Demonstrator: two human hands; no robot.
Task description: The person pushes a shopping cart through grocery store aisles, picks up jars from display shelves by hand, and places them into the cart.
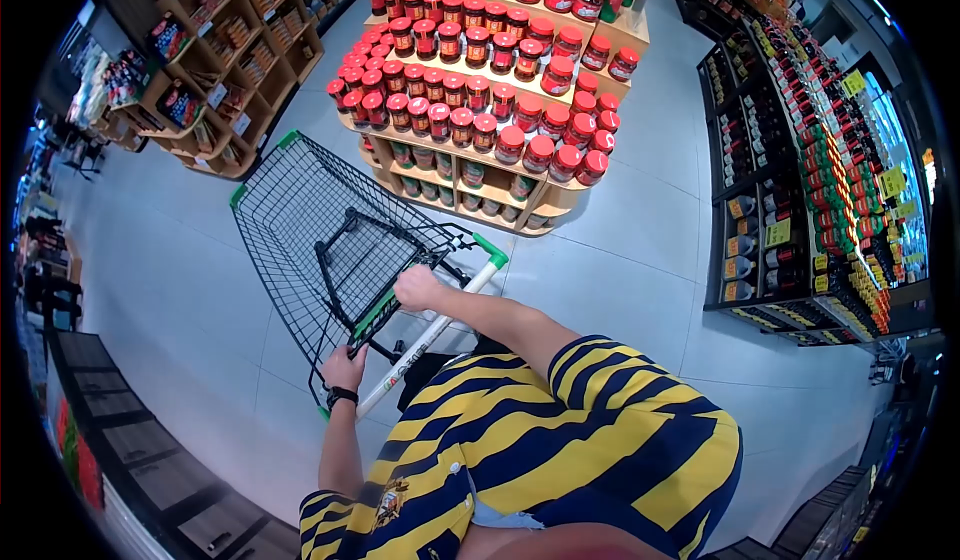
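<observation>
A shopping cart (300, 222) with black wire mesh and green corner pieces stands at an angle in front of me. Its white handle bar (425, 345) crosses close to my body, with a green end cap at the upper right. My left hand (343, 368), a dark band at its wrist, is closed on the cart's rear edge by the lower end of a green strip (375, 315). Near that strip's upper end, my right hand (417, 287) is closed in a fist on the rear edge. Both forearms reach over the handle bar. The fingers are partly hidden.
Just past the cart is a tiered wooden display (545, 195) stacked with red-lidded jars (448, 42). Wooden shelves (255, 70) hold packets at the upper left. Bottle shelves (770, 190) with yellow tags line the right. A dark low counter (140, 430) runs along the lower left.
</observation>
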